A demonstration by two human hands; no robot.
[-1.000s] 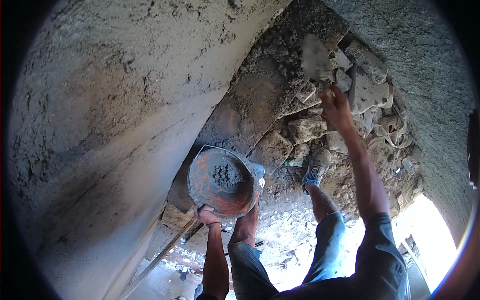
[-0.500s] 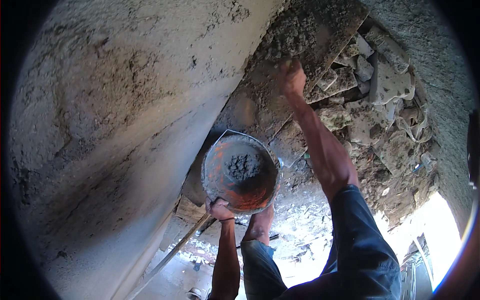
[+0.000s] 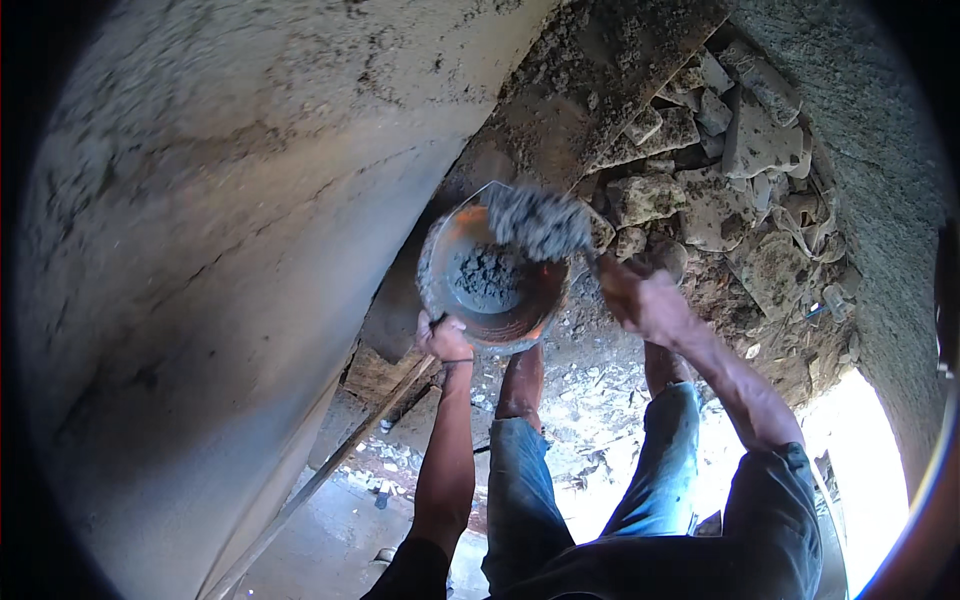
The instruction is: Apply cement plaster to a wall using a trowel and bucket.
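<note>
A: Right hand [image 3: 645,300] has its grip clenched around the handle of a trowel [image 3: 591,258], and what a heap of grey mix [image 3: 540,222] sits on that blade!

B: Look at the line: the trowel's long axis runs left and slightly far from the fist, its loaded end overlapping the far-right rim of the bucket [image 3: 530,318]. How high above the rim? Can't tell.

A: And the left hand [image 3: 445,338]?

B: Grasping the bucket at its near-left rim, across the mouth from the heap. The right hand is nearer the trowel, out to the bucket's right.

A: More mix in the bucket's bottom, too, with broken stones [image 3: 648,200] lying to the far right.
</note>
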